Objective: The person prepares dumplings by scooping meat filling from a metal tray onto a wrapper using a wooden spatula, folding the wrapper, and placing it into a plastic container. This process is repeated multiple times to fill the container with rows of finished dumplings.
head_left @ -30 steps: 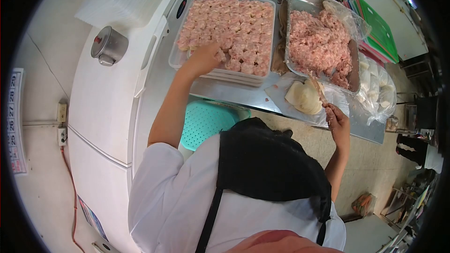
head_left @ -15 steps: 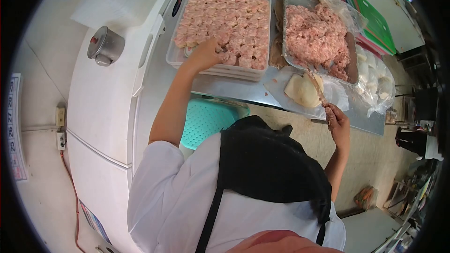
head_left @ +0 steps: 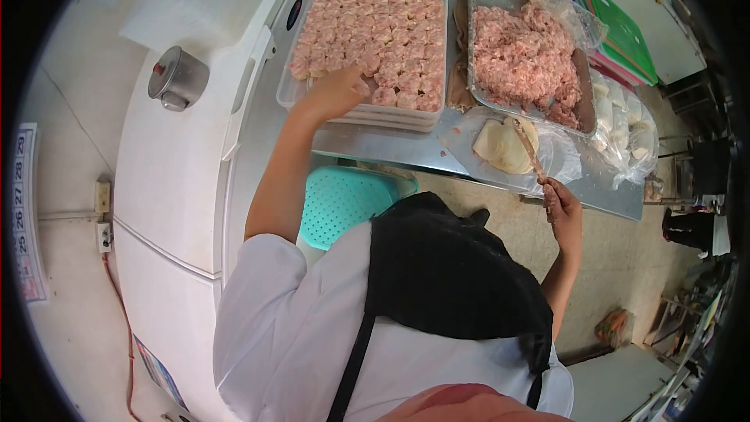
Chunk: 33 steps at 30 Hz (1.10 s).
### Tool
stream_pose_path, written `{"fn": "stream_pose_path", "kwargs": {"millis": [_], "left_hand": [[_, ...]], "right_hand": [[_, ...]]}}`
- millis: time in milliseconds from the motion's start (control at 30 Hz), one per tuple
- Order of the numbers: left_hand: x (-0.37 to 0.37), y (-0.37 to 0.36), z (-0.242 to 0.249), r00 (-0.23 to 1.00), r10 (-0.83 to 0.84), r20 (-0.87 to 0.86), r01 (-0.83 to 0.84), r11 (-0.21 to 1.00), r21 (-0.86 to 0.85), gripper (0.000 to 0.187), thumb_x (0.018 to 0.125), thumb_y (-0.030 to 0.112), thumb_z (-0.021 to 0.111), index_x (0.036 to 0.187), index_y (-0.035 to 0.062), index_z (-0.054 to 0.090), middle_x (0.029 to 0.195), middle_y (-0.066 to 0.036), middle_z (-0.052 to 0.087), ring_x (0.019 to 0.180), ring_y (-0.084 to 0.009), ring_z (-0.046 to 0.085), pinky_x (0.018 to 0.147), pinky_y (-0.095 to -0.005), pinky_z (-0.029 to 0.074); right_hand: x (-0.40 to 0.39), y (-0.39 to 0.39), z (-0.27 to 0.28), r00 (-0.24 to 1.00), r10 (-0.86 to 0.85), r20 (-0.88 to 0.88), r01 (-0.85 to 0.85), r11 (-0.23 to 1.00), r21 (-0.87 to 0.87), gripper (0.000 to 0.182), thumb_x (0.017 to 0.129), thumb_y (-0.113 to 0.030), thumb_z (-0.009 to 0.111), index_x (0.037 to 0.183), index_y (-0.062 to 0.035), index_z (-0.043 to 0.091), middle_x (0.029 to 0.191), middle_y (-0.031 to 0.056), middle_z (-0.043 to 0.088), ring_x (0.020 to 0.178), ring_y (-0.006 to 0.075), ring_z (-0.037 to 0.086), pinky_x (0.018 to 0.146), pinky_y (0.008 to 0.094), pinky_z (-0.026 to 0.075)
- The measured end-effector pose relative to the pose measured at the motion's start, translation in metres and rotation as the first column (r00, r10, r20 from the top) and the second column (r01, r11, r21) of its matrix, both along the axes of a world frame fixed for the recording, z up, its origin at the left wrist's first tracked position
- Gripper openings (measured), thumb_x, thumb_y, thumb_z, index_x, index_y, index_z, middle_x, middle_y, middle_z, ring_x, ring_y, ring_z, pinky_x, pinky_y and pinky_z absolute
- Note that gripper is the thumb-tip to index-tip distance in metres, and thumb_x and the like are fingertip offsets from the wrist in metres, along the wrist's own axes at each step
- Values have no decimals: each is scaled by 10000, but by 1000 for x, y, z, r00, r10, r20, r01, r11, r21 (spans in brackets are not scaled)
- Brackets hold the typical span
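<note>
A square clear plastic container [head_left: 426,119] holds rows of small open-topped meat dumplings [head_left: 375,27]. My left hand [head_left: 341,92] is over its near side, fingers curled down among the dumplings; the fingertips and anything between them are hidden. My right hand [head_left: 561,207] grips a thin, meat-smeared spreading stick [head_left: 532,155], its tip over a stack of pale round wrappers [head_left: 504,146]. The wrappers lie on a plastic sheet near the table's front edge. Behind them, a metal tray [head_left: 587,94] bears a large heap of minced meat [head_left: 519,55].
Bagged white packets [head_left: 621,129] lie right of the tray, with green and red boards [head_left: 621,31] behind. A turquoise perforated basket [head_left: 348,203] stands below the steel table [head_left: 375,143]. At left, a metal pot [head_left: 180,78] sits on a white fridge [head_left: 176,180].
My left hand has shifted slightly down, its fingers now more curled over the dumplings. My right hand holds the stick almost in the same place over the wrappers.
</note>
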<state>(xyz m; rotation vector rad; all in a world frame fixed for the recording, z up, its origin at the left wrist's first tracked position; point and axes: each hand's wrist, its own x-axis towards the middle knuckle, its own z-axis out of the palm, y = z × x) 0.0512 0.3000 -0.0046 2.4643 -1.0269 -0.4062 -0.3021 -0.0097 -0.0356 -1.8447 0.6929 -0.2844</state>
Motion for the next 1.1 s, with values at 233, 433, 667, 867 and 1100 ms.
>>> {"fn": "stream_pose_path", "kwargs": {"millis": [233, 433, 667, 867, 1100], "left_hand": [[-16, 1, 4, 999, -9, 53, 23, 963, -268, 295, 796, 129, 486, 1048, 33, 607, 923, -249, 623, 878, -385, 601, 761, -426, 460], [11, 10, -10, 969, 203, 144, -185, 974, -127, 196, 805, 120, 480, 912, 11, 603, 931, -232, 621, 907, -374, 597, 768, -429, 459], [11, 9, -20, 989, 131, 66, -117, 977, -177, 232, 822, 142, 477, 956, -8, 593, 998, -248, 603, 961, -410, 569, 831, -456, 444], [11, 12, -35, 951, 222, 214, -159, 947, -279, 296, 836, 164, 471, 1049, -15, 574, 1041, -256, 580, 1005, -425, 539, 884, -462, 424], [-19, 4, 3, 914, 252, 318, -212, 965, -154, 314, 886, 195, 488, 1097, -14, 590, 1078, -248, 584, 994, -403, 562, 861, -436, 438]], "right_hand": [[1, -14, 3, 998, 54, 19, -54, 999, 4, 283, 949, -218, 579, 1125, -2, 626, 667, -93, 451, 538, -6, 342, 466, 161, 267], [6, -12, 14, 998, 60, 27, -60, 998, -7, 269, 953, -215, 572, 1111, -7, 635, 667, -87, 453, 539, -4, 348, 469, 161, 267], [4, -20, 15, 998, 68, -12, -67, 997, 28, 259, 947, -200, 580, 1081, 13, 642, 719, -59, 491, 618, 29, 400, 547, 187, 337], [16, -37, 19, 991, 134, -19, -134, 991, -29, 255, 933, -188, 597, 1061, 28, 641, 753, -26, 524, 664, 52, 436, 598, 205, 382], [42, -95, 19, 960, 279, 28, -260, 923, -285, 272, 928, -187, 590, 1114, 7, 632, 770, 28, 600, 675, 114, 518, 637, 267, 435]]}}
